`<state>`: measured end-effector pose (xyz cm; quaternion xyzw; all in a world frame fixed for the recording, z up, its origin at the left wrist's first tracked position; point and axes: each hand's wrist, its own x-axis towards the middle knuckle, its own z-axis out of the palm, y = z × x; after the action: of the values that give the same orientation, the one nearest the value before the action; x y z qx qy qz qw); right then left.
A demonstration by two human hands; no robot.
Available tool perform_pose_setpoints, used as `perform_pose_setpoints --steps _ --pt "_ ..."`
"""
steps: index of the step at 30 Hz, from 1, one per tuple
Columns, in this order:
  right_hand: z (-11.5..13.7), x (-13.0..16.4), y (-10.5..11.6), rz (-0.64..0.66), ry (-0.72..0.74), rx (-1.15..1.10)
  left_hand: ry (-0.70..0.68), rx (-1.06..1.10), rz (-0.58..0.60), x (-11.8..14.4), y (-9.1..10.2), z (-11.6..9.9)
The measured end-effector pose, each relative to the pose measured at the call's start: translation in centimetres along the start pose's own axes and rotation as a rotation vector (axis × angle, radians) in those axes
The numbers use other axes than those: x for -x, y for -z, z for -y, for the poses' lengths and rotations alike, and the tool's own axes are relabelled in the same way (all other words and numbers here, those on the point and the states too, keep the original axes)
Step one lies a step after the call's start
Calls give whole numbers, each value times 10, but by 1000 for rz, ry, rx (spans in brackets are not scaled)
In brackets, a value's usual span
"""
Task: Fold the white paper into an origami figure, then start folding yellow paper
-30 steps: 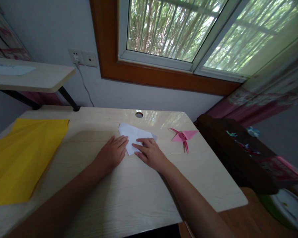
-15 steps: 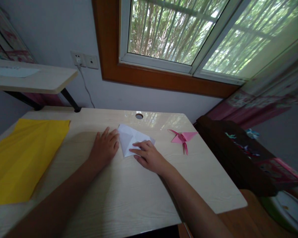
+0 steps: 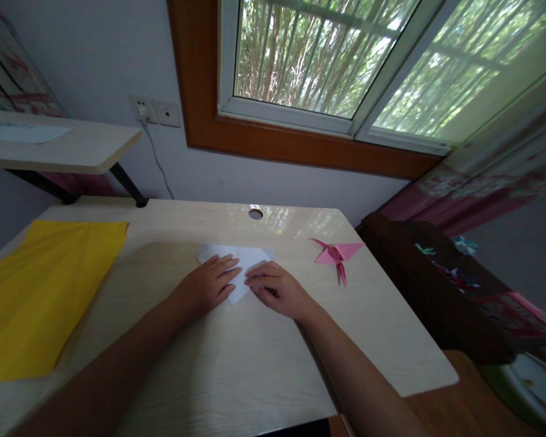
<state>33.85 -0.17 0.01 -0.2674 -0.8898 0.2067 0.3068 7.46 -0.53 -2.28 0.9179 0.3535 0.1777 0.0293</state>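
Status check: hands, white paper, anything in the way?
Left hand spread on the white paper; right hand, fingers bunched, at its right side. Paper on desk, partly covered. Pink folded figure and yellow sheet lie apart from it.

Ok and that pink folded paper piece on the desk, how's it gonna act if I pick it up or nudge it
The pink folded paper piece is probably very light, since it looks like just creased paper. Its narrow points would likely bend if pinched hard. Nudged, it should slide rather than roll, given its spread-out shape and the smooth-looking desk.
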Motion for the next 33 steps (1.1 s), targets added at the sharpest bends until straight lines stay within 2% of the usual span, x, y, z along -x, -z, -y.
perform_pose_setpoints --steps 2,5,8,12,18,28,33 --pt "-7 2 2 -134 -69 -1 8 -1 12 1 0 1" --pt "-16 5 7 -344 -275 36 16 11 9 1 0 2" --pt "-23 7 8 -454 -449 46 22 13 15 2 -1 2" --pt "-27 8 6 -430 -490 42 26 9 34 2 -2 2" --pt "-24 7 6 -340 -339 47 28 -27 67 2 -1 2" --pt "-30 7 4 -350 -352 7 16 -21 49 2 -2 3" --pt "-33 8 1 -278 -311 148 3 -16 52 3 -4 5"
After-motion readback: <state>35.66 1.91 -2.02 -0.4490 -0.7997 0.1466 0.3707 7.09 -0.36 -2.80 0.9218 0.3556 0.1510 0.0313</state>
